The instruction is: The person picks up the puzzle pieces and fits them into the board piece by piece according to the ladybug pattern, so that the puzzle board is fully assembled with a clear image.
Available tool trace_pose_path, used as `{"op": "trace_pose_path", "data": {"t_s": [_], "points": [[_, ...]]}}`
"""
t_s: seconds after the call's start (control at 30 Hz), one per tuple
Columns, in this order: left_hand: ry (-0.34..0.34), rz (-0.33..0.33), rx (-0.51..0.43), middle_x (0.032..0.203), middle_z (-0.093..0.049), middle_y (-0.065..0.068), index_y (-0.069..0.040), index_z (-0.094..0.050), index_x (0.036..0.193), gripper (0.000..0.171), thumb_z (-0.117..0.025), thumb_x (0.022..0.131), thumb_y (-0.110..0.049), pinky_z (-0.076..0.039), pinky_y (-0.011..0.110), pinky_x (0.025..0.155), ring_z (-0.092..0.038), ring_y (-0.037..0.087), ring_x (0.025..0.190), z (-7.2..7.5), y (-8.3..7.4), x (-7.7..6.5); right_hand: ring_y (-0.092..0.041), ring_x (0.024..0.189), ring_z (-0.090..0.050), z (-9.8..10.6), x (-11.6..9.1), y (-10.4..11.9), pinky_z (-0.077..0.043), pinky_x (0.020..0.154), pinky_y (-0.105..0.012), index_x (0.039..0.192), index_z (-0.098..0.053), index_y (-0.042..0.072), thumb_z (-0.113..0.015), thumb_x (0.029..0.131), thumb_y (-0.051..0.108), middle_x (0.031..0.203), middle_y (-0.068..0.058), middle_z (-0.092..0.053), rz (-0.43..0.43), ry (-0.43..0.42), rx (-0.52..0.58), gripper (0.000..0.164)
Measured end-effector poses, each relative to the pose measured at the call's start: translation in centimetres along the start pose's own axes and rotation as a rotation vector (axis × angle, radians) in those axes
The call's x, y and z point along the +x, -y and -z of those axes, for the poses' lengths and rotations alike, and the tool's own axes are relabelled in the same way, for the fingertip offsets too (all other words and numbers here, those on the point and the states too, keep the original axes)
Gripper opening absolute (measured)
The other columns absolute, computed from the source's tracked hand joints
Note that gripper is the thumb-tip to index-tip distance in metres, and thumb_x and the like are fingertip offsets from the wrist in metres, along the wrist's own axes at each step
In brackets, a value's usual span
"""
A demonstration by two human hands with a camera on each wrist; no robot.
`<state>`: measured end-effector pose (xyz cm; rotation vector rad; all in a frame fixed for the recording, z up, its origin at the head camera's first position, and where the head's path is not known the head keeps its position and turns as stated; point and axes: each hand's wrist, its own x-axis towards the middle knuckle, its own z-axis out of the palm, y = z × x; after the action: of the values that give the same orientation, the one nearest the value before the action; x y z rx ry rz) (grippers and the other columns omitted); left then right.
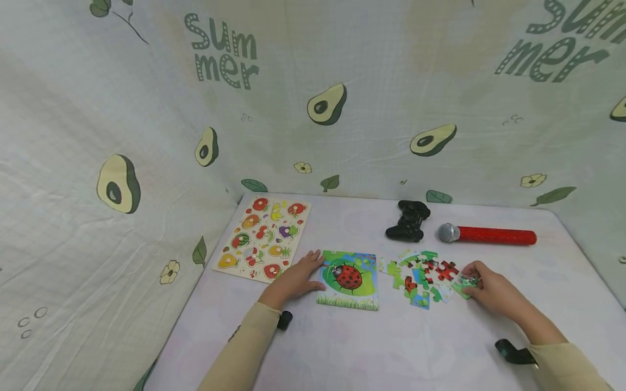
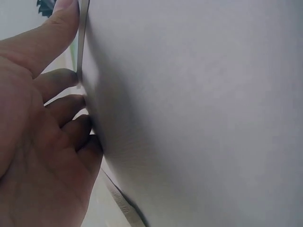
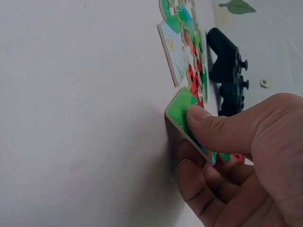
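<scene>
A square ladybug picture board (image 1: 348,278) lies flat near the middle of the table. My left hand (image 1: 300,276) rests at its left edge, thumb and fingers spread. In the left wrist view, the thumb (image 2: 57,35) touches the board's thin edge and the other fingertips meet the table. My right hand (image 1: 494,288) pinches a green puzzle piece (image 3: 179,109) between thumb and fingers, tilted just above the table. Loose jigsaw pieces (image 1: 420,302) in green, red and blue lie in a loose, overlapping cluster between the board and the right hand.
A fruit-pictured board (image 1: 268,236) lies at the back left. Behind the pieces sit a black game controller (image 1: 409,221) and a red microphone (image 1: 494,235). A patterned cloth wall (image 1: 371,163) rises along the table's back edge. Black wrist devices (image 1: 514,352) sit near both sleeves.
</scene>
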<state>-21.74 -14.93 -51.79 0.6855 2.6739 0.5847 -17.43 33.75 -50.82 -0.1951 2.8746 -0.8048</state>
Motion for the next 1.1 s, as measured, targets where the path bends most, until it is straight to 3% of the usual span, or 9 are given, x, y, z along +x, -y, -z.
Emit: {"op": "trace_pose_path", "data": {"t_s": [0.17, 0.3, 0.4, 0.57, 0.73, 0.87, 1.0, 1.1], "points": [[0.023, 0.006, 0.0, 0.169, -0.019, 0.005, -0.011, -0.031, 0.161, 0.08, -0.068, 0.097, -0.042, -0.022, 0.045, 0.125, -0.012, 0.025, 0.156, 0.3, -0.3, -0.1, -0.023, 0.079, -0.053, 0.1, 0.2, 0.2, -0.046, 0.065, -0.036, 0.131, -0.052, 0.0, -0.072, 0.091, 0.005, 0.105, -0.02, -0.064, 0.011, 0.023, -0.008, 0.045], [0.034, 0.003, 0.016, 0.169, -0.018, 0.005, -0.012, -0.031, 0.161, 0.08, -0.068, 0.097, -0.043, -0.022, 0.044, 0.125, -0.011, 0.024, 0.156, 0.2, -0.1, 0.1, -0.035, 0.094, -0.059, -0.2, 0.3, 0.5, -0.055, 0.078, -0.053, 0.127, -0.061, 0.004, -0.07, 0.092, 0.004, 0.117, -0.025, -0.064, 0.051, 0.0, -0.009, 0.036], [0.033, 0.0, 0.023, 0.17, -0.018, 0.005, -0.012, -0.031, 0.161, 0.081, -0.068, 0.096, -0.043, -0.022, 0.044, 0.124, -0.012, 0.024, 0.156, 0.1, 0.0, 0.2, -0.042, 0.108, -0.059, -0.4, 0.3, 0.9, -0.05, 0.09, -0.066, 0.118, -0.065, 0.005, -0.07, 0.092, 0.003, 0.122, -0.026, -0.064, 0.07, -0.011, 0.016, 0.027], [0.036, 0.008, 0.007, 0.17, -0.016, 0.003, -0.014, -0.03, 0.162, 0.082, -0.068, 0.096, -0.043, -0.021, 0.043, 0.125, -0.01, 0.022, 0.156, 0.1, 0.1, 0.2, -0.041, 0.107, -0.059, -0.4, 0.6, 1.3, -0.05, 0.091, -0.066, 0.118, -0.064, 0.006, -0.068, 0.093, 0.004, 0.119, -0.024, -0.065, 0.085, -0.027, 0.038, 0.026], [0.033, 0.01, 0.007, 0.17, -0.017, 0.004, -0.013, -0.03, 0.161, 0.081, -0.069, 0.096, -0.043, -0.022, 0.044, 0.125, -0.01, 0.023, 0.157, 0.1, 0.0, 0.1, -0.048, 0.12, -0.054, -0.5, 1.0, 1.8, -0.045, 0.097, -0.069, 0.125, -0.065, 0.004, -0.065, 0.094, 0.004, 0.129, -0.027, -0.062, 0.124, -0.033, 0.051, 0.031], [0.023, 0.003, 0.002, 0.169, -0.018, 0.005, -0.012, -0.031, 0.161, 0.081, -0.069, 0.096, -0.042, -0.022, 0.045, 0.125, -0.011, 0.025, 0.156, 0.2, 0.0, 0.2, -0.044, 0.114, -0.058, -0.6, 1.4, 2.2, -0.047, 0.096, -0.065, 0.121, -0.065, 0.004, -0.065, 0.094, 0.003, 0.119, -0.021, -0.065, 0.136, -0.043, 0.054, 0.027], [0.024, 0.004, -0.004, 0.169, -0.018, 0.006, -0.011, -0.031, 0.161, 0.08, -0.069, 0.096, -0.041, -0.021, 0.045, 0.125, -0.011, 0.025, 0.156, 0.2, -0.1, 0.1, -0.027, 0.092, -0.057, -0.7, 1.8, 2.9, -0.052, 0.08, -0.047, 0.119, -0.061, 0.005, -0.066, 0.093, 0.004, 0.099, -0.007, -0.062, 0.136, -0.054, 0.051, 0.026], [0.025, 0.007, -0.008, 0.169, -0.019, 0.006, -0.011, -0.032, 0.16, 0.08, -0.069, 0.096, -0.041, -0.022, 0.046, 0.125, -0.011, 0.026, 0.156, 0.2, -0.1, 0.1, -0.022, 0.089, -0.053, -0.8, 2.0, 3.4, -0.051, 0.077, -0.043, 0.121, -0.06, 0.005, -0.065, 0.094, 0.004, 0.095, -0.003, -0.059, 0.146, -0.061, 0.053, 0.027]]}}
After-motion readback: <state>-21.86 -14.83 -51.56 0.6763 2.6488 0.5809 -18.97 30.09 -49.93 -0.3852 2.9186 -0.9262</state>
